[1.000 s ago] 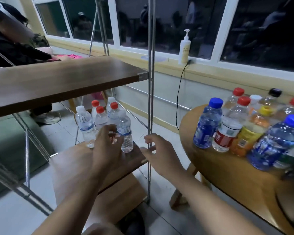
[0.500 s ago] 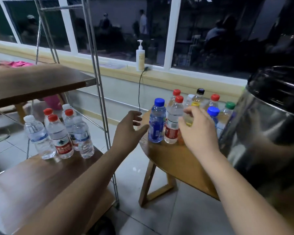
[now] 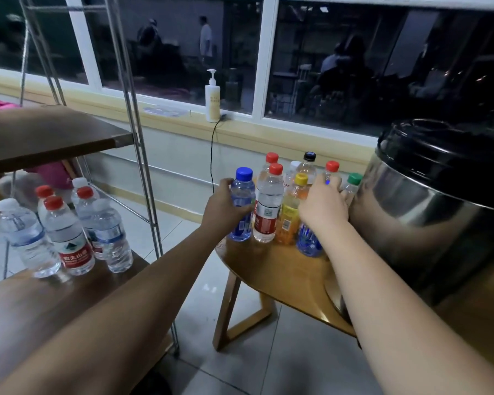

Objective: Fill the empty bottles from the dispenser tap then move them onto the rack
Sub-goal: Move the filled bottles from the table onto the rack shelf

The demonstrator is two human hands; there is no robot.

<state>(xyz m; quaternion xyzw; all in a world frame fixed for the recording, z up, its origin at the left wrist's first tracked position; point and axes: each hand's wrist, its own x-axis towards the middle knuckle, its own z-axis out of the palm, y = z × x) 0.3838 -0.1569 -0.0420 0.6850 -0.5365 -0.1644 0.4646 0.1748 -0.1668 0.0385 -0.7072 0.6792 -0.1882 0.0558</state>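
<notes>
Left fingers [image 3: 241, 209] are wrapped round the blue-capped bottle [image 3: 243, 192] mid-body, thumb up by its shoulder. Closed grip; the bottle is upright with its base on the round wooden table [image 3: 271, 269]. Right fingers [image 3: 330, 185] are curled over the cap and shoulder of a blue-labelled bottle [image 3: 308, 243]. Looks like a grasp, can't confirm how tight.

Left hand [image 3: 226, 206] is at the end of the bottle cluster farthest from the steel dispenser [image 3: 428, 212]. Right hand [image 3: 322, 208] is just beside the dispenser wall. Between them stand a red-capped bottle [image 3: 268, 206] and a yellow-capped orange bottle [image 3: 290, 223], both close to the gripped ones.

Step, my read: picking up bottles for filling, nothing lifted yet. Next: lift straight up so the neighbours don't tip, uncap, and bring the mouth to the tap. The tap isn't in view.

The rack [image 3: 137, 155] is well apart from the dispenser, beyond the table. Its lower shelf [image 3: 54, 303] already holds clear water bottles [image 3: 69, 240].
</notes>
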